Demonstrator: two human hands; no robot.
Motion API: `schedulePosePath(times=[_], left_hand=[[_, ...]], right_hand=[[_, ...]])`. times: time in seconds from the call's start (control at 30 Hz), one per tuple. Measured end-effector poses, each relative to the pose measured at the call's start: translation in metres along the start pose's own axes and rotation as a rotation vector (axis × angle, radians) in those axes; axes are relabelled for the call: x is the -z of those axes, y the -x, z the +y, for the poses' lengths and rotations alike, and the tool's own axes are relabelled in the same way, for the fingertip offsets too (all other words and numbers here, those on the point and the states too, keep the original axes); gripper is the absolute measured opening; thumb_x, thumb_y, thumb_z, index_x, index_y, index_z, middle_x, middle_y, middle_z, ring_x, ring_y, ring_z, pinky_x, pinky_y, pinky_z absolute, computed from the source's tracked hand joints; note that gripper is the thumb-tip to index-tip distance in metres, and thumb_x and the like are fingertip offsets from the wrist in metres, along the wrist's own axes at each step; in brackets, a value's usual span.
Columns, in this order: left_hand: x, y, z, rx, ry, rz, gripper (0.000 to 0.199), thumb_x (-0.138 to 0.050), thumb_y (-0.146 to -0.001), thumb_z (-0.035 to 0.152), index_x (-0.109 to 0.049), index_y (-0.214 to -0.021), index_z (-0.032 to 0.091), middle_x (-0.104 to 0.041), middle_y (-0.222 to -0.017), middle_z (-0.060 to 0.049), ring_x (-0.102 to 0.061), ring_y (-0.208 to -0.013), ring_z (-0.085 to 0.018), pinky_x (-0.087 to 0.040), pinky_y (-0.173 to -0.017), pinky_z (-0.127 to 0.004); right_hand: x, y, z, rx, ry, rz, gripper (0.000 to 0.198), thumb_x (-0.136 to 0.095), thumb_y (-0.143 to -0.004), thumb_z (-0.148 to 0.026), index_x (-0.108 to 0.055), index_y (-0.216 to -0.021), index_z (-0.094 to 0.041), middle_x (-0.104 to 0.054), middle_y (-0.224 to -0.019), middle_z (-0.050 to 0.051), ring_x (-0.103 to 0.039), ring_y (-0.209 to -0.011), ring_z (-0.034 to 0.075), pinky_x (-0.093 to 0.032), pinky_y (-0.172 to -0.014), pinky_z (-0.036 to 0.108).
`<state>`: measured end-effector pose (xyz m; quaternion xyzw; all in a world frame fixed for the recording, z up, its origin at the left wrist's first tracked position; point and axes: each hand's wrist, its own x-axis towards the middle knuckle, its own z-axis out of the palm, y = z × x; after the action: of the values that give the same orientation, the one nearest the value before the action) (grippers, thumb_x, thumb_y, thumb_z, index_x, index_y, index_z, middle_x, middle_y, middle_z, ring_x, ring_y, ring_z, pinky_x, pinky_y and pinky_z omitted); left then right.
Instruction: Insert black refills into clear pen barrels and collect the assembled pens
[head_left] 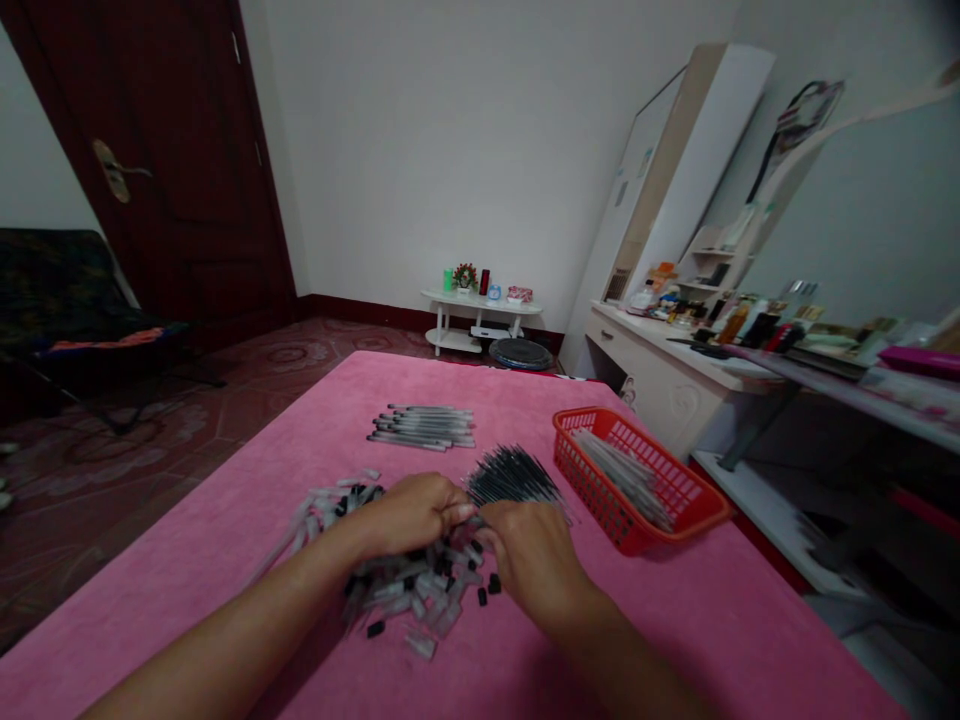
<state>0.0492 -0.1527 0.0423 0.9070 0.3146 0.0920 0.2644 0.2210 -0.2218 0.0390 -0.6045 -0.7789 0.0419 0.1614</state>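
My left hand [421, 512] and my right hand [531, 548] meet over the middle of the pink-covered table, fingers pinched closed and fingertips almost touching. Whatever is between them is small and blurred; I cannot make it out. Below and around my left hand spreads a loose pile of clear and black pen caps [427, 585] and small black plugs [482, 597]. Just beyond my right hand lies a fan of dark pen refills [514, 474]. Farther off, a row of pens [424, 427] lies side by side.
A red plastic basket [684, 533] on the right holds clear pen barrels [626, 470]. The pink cloth [300, 660] covers the table. Beyond it stand a low white shelf [480, 303] and, at right, a dressing table [675, 350] crowded with bottles. A folding chair [67, 290] stands at left.
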Motion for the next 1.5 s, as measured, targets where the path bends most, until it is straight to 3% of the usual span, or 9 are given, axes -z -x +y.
schedulePosePath(times=[0.1, 0.2, 0.33, 0.57, 0.73, 0.87, 1.1, 1.27, 1.5], left_hand=[[-0.01, -0.001, 0.003, -0.103, -0.205, 0.185, 0.02, -0.044, -0.083, 0.025, -0.062, -0.077, 0.019, -0.065, -0.072, -0.003, -0.057, -0.069, -0.017, -0.033, -0.061, -0.024], [-0.014, 0.001, 0.0, -0.198, -0.364, 0.2, 0.01, -0.05, -0.075, 0.018, -0.059, -0.078, 0.02, -0.065, -0.073, -0.004, -0.057, -0.07, -0.019, -0.031, -0.061, -0.027], [-0.003, 0.007, -0.023, -0.074, -0.292, 0.226, 0.016, -0.048, -0.08, 0.025, -0.055, -0.067, 0.02, -0.056, -0.056, -0.001, -0.05, -0.055, -0.016, -0.025, -0.054, -0.027], [0.003, -0.01, -0.048, -0.098, 0.9, 0.615, 0.025, -0.045, -0.086, 0.041, -0.05, -0.082, 0.017, -0.057, -0.066, 0.0, -0.054, -0.06, -0.012, -0.04, -0.062, -0.023], [-0.008, -0.012, -0.037, -0.022, 1.408, 0.549, 0.022, -0.061, -0.079, 0.027, -0.045, -0.091, 0.019, -0.065, -0.102, -0.009, -0.065, -0.089, -0.02, -0.047, -0.082, -0.034], [-0.013, -0.008, -0.037, 0.036, 1.555, 0.548, 0.021, -0.061, -0.078, 0.017, -0.045, -0.091, 0.018, -0.064, -0.109, -0.012, -0.064, -0.099, -0.023, -0.048, -0.087, -0.037], [-0.016, -0.009, -0.029, 0.071, 1.641, 0.535, 0.016, -0.057, -0.079, 0.009, -0.047, -0.09, 0.014, -0.067, -0.103, -0.013, -0.063, -0.101, -0.024, -0.049, -0.089, -0.039], [-0.018, -0.009, -0.021, 0.116, 1.613, 0.522, 0.015, -0.057, -0.079, 0.01, -0.047, -0.09, 0.015, -0.069, -0.092, -0.01, -0.067, -0.091, -0.024, -0.051, -0.086, -0.04], [-0.022, -0.011, -0.022, 0.084, 1.587, 0.532, 0.021, -0.063, -0.076, 0.014, -0.047, -0.089, 0.016, -0.069, -0.087, -0.009, -0.067, -0.089, -0.024, -0.053, -0.08, -0.038]], right_hand=[[-0.008, -0.002, 0.008, -0.109, -0.33, -0.071, 0.024, -0.048, -0.083, -0.023, -0.06, -0.064, -0.015, -0.06, -0.058, 0.003, -0.052, -0.054, 0.013, -0.028, -0.051, 0.022], [-0.008, -0.003, 0.014, -0.121, -0.583, -0.227, 0.029, -0.041, -0.086, -0.024, -0.059, -0.066, -0.014, -0.051, -0.05, -0.002, -0.042, -0.044, 0.009, -0.027, -0.047, 0.02], [0.008, -0.002, 0.022, -0.1, -0.238, -0.055, 0.017, -0.052, -0.079, -0.02, -0.064, -0.068, -0.017, -0.063, -0.065, 0.003, -0.055, -0.064, 0.014, -0.029, -0.057, 0.023], [-0.005, -0.002, 0.02, -0.139, -0.129, -0.077, 0.014, -0.058, -0.079, -0.03, -0.067, -0.086, -0.021, -0.07, -0.083, 0.005, -0.062, -0.081, 0.018, -0.033, -0.065, 0.023], [-0.024, 0.001, 0.013, -0.075, -0.226, -0.014, 0.028, -0.062, -0.076, -0.022, -0.066, -0.103, -0.023, -0.068, -0.096, 0.004, -0.061, -0.086, 0.017, -0.037, -0.072, 0.022], [-0.022, 0.003, 0.009, -0.011, -0.303, -0.02, 0.015, -0.061, -0.075, -0.021, -0.07, -0.087, -0.023, -0.067, -0.082, 0.002, -0.059, -0.074, 0.015, -0.036, -0.064, 0.022], [-0.028, 0.0, 0.012, -0.146, -0.533, 0.063, 0.009, -0.059, -0.076, -0.026, -0.065, -0.076, -0.019, -0.064, -0.066, 0.001, -0.057, -0.061, 0.014, -0.036, -0.054, 0.021], [-0.032, -0.003, 0.012, -0.206, -0.893, 0.011, 0.032, -0.042, -0.087, -0.04, -0.058, -0.075, -0.015, -0.063, -0.062, 0.002, -0.054, -0.046, 0.012, -0.037, -0.044, 0.021], [-0.03, -0.003, 0.015, -0.198, -0.774, 0.124, 0.02, -0.053, -0.079, -0.029, -0.064, -0.07, -0.016, -0.062, -0.059, 0.001, -0.053, -0.051, 0.012, -0.036, -0.047, 0.02]])
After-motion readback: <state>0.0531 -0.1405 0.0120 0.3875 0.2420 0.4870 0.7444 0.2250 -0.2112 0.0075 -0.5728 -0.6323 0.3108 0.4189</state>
